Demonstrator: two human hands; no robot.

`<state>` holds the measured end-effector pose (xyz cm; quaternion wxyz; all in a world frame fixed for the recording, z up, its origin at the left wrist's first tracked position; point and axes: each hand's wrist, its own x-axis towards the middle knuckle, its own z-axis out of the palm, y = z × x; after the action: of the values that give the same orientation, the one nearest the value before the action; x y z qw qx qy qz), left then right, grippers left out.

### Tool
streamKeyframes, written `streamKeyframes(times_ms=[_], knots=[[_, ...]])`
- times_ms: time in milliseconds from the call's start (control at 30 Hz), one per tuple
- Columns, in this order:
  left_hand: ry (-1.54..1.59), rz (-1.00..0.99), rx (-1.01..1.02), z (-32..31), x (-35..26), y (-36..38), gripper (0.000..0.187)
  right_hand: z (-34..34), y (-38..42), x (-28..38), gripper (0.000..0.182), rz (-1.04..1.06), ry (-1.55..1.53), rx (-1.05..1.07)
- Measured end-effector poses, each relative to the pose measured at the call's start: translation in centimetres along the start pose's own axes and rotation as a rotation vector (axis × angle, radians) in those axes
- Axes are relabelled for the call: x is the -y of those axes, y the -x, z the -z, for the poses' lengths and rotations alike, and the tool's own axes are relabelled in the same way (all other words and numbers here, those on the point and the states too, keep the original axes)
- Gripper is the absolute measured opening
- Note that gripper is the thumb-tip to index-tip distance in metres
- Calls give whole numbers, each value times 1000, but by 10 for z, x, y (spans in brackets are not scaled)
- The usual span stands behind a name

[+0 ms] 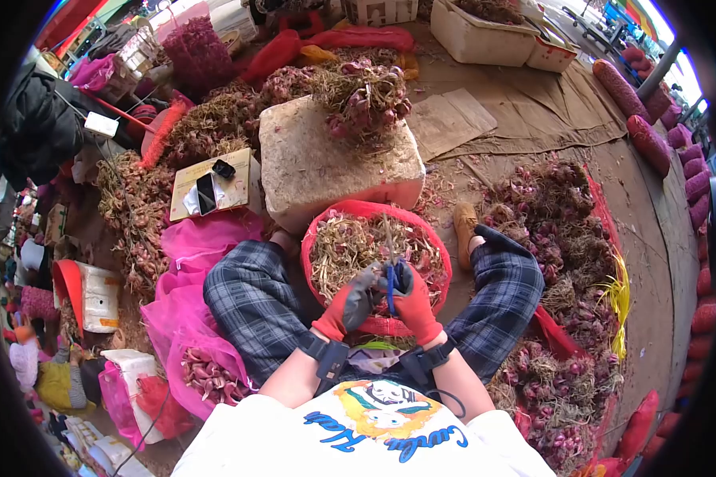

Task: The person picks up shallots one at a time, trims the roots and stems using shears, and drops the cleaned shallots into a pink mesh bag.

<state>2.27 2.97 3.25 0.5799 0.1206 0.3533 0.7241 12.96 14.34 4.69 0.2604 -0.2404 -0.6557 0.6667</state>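
Observation:
Both my hands wear red gloves with dark grey fingers, above a round red mesh-lined basket (444,274) of dry stalks and trimmings (338,246). My right hand (413,300) is wrapped round scissors (391,285) with blue handles, their blades pointing away from me. Close beside it, my left hand (348,302) has its fingers curled together; what they hold, if anything, is too small to make out. Beyond the basket, a bundle of red onions or shallots (366,99) with dry roots and stalks rests on a foam block (334,163).
Heaps of bulbs lie at right (557,230) and left (131,215). Pink mesh (171,318) holds loose bulbs (211,374) at lower left. A phone (207,194) sits on a board (247,179). Foam boxes (481,36) stand at the back; a person (60,381) is at far left.

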Motion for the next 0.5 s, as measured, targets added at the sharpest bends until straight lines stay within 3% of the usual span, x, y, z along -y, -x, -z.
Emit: streamKeyframes(times_ms=[33, 167, 200, 333, 433, 467, 500], knots=[[-73, -14, -55, -7, 0, 5, 37, -2, 1, -5, 35, 43, 80, -1], [-138, 80, -283, -31, -16, 13, 26, 5, -6, -12, 22, -211, -163, -36], [88, 39, -173, -16, -9, 11, 20, 12, -5, -13, 20, -252, -258, 10], [31, 81, -429, 4, 3, 5, 22, 18, 2, -1, 27, -466, -392, 72], [107, 136, -328, -20, -9, 7, 20, 12, 6, -8, 30, -174, 84, 169], [160, 170, -211, -12, -7, 7, 21, 10, 2, -1, 29, -183, 156, 151], [124, 166, -223, -6, -4, 9, 22, 11, 1, -3, 28, -169, 109, 152]])
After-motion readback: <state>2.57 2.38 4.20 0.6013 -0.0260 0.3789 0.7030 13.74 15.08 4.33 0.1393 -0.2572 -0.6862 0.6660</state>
